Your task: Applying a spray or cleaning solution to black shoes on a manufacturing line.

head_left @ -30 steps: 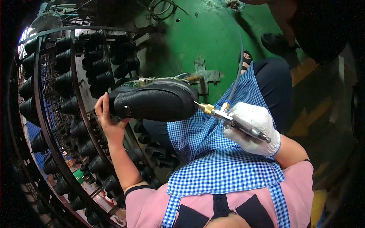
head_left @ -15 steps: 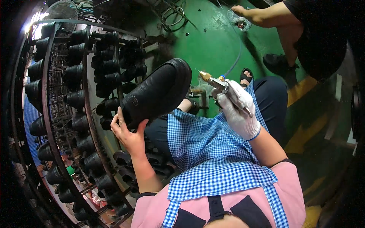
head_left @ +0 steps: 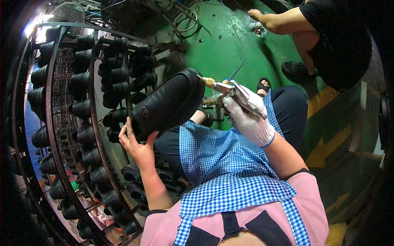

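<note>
1. Lower centre of the frame: pink top and blue-checked apron (head_left: 230, 172) over the lap, nearest to the camera.
2. Left of centre: bare left hand (head_left: 137, 147) closed under the heel end of a black shoe (head_left: 170, 104), fingers wrapped up its side, gripping it aloft.
3. Centre: shoe raised above the lap, long axis running diagonally from lower left to upper right, toe aimed at the upper right, sole side turned away toward the rack.
4. Handling, as a judgement: probably light and fairly stiff, with a smooth, perhaps slippery upper; best held at the heel and under the sole, as now, leaving the toe free.
5. Right of centre: white-gloved right hand (head_left: 248, 121) clenched around a metal spray gun (head_left: 236, 92), brass nozzle touching or just beside the toe of the shoe, thin hose trailing upward.
6. Left side of the frame: curved metal rack (head_left: 51, 106) loaded with rows of black shoes.
7. Upper centre: green floor (head_left: 217, 45) with coiled cables.
8. Upper right corner: another person in dark clothes, bare arm (head_left: 283, 20) stretched toward the floor.
</note>
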Available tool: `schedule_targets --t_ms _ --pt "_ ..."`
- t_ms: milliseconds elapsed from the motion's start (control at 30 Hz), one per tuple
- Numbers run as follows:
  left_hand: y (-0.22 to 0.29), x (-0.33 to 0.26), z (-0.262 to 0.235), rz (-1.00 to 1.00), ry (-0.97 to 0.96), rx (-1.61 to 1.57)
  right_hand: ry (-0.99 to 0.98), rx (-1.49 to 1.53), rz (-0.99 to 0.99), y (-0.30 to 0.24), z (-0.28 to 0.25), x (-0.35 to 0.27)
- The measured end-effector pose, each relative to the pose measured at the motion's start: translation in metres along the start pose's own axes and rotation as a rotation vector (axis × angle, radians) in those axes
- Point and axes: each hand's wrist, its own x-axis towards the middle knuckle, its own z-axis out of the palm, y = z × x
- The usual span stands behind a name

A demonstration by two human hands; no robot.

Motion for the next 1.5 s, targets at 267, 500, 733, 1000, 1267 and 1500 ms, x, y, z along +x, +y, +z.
schedule_targets --t_ms 267,500,733,1000,1267,1500 --pt "0.006 -0.005 0.001 0.029 0.039 0.060 0.121 -0.124 -0.133 0.007 0.012 -0.002" --pt "0.030 -0.030 -0.008 -0.011 0.022 0.199 0.247 -0.117 -0.220 0.027 0.047 0.000" --pt "0.047 -0.058 -0.046 -0.011 -0.118 -0.055 0.191 -0.210 -0.274 0.037 0.073 0.002" --pt "0.052 -0.066 -0.041 -0.018 -0.117 -0.196 0.021 -0.206 -0.310 0.029 0.079 -0.030" --pt "0.044 -0.070 -0.035 -0.026 -0.096 -0.217 -0.119 -0.232 -0.322 0.020 0.077 -0.067" --pt "0.042 -0.070 -0.036 -0.075 -0.093 -0.270 -0.313 -0.243 -0.263 0.021 0.072 -0.093"
